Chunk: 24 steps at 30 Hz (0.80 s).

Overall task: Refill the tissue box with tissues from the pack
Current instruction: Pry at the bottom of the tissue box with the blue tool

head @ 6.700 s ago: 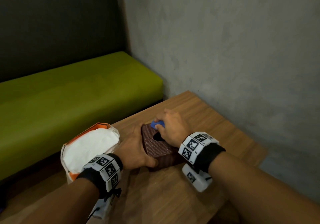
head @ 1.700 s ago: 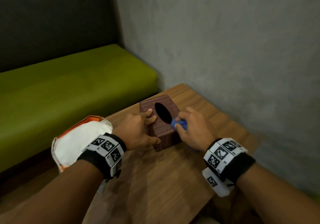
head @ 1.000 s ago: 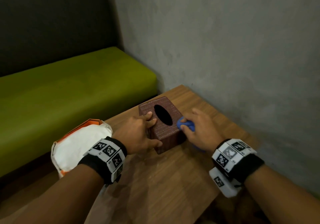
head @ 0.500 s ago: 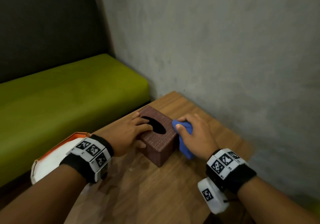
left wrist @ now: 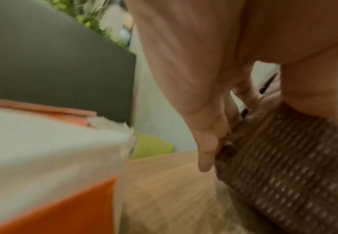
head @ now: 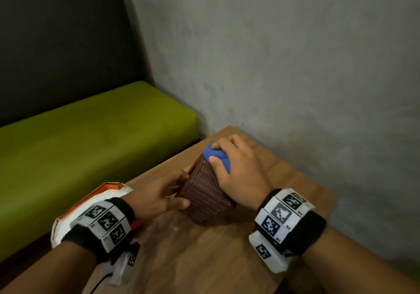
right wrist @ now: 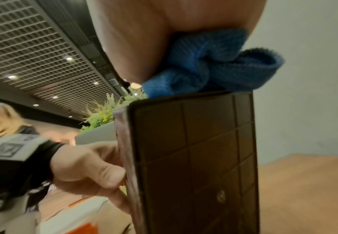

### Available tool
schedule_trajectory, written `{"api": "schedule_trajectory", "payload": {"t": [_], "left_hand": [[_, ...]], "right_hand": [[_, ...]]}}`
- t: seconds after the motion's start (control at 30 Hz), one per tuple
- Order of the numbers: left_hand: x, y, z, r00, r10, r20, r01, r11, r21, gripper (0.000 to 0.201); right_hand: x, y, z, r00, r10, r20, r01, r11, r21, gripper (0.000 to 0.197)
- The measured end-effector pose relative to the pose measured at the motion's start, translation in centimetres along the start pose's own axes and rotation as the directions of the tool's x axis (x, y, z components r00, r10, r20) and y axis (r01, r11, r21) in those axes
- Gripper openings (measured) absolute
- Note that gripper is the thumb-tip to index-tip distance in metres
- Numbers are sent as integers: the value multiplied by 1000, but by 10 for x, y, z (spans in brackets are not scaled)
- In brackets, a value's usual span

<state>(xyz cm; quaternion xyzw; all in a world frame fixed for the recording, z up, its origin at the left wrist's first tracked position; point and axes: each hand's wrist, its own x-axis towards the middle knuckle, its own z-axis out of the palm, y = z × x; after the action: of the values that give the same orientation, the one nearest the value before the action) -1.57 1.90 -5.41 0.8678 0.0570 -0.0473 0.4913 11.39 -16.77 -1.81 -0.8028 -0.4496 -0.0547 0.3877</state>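
The brown woven tissue box (head: 204,193) is tipped up on the wooden table (head: 216,259), its oval opening turned to the left. My left hand (head: 156,196) grips it there, thumb on the near side and fingers round the opening face (left wrist: 284,158). My right hand (head: 236,171) grips a bunched blue cloth (head: 217,155) and presses it on the box's upper right face; the right wrist view shows the cloth (right wrist: 210,68) on the box's top edge (right wrist: 194,158). The orange-and-white tissue pack (head: 109,187) lies open behind my left wrist, white tissues (left wrist: 44,150) showing.
A grey concrete wall (head: 295,66) runs close along the table's right and far side. A green bench seat (head: 91,134) stands beyond the table's left edge, with a dark backrest above it. Bare table stretches towards me.
The box has been tipped from flat to standing on an edge, its opening turned left. My right hand has slid the cloth from the box's right side up to its far upper face.
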Motion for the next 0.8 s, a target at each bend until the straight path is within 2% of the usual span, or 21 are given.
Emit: {"api": "schedule_trajectory", "payload": {"t": [0.07,0.13,0.27,0.33,0.43,0.47,0.53,0.6,0.67,0.73,0.8], "left_hand": [[3,3,0,1000,12,-14,-12,1000,-2,64],[4,0,1,999,16,-52,-17,1000,-19,74],[-4,-13,-1,997,-30,-70,31,999,17,57],[-5,-10,-2,999,-30,-35,32,998,54,51],[-2,-6,-4,1000,-22,-10,23,997,71,63],[-1,-6,-4,1000,-13,-10,14,997,74,67],[-3,-7,-4,1000,-7,-24,9,996,92,59],[-7,-9,-3,999,-20,-46,24,996,87,47],[-9,-10,-1,998,-32,-53,35,997,64,43],[-9,-10,1,999,-22,-42,24,998,53,44],[-8,-7,5,1000,-12,-24,13,998,65,48]], "right_hand": [[8,-8,6,1000,-10,18,11,1000,-23,17],[12,-14,9,998,-52,29,53,998,-31,16],[-6,-30,8,937,-281,207,285,958,9,16],[3,-23,9,950,-231,210,229,973,34,16],[36,-5,10,994,-17,104,24,998,-64,16],[41,-3,12,996,-1,94,10,995,-97,15],[34,-11,15,989,-97,113,107,991,-79,13],[16,-24,15,953,-228,197,233,973,2,14],[13,-25,14,929,-267,258,263,963,52,16],[29,-17,17,960,-192,202,193,981,12,15],[49,-8,17,989,-42,144,60,990,-126,13]]}}
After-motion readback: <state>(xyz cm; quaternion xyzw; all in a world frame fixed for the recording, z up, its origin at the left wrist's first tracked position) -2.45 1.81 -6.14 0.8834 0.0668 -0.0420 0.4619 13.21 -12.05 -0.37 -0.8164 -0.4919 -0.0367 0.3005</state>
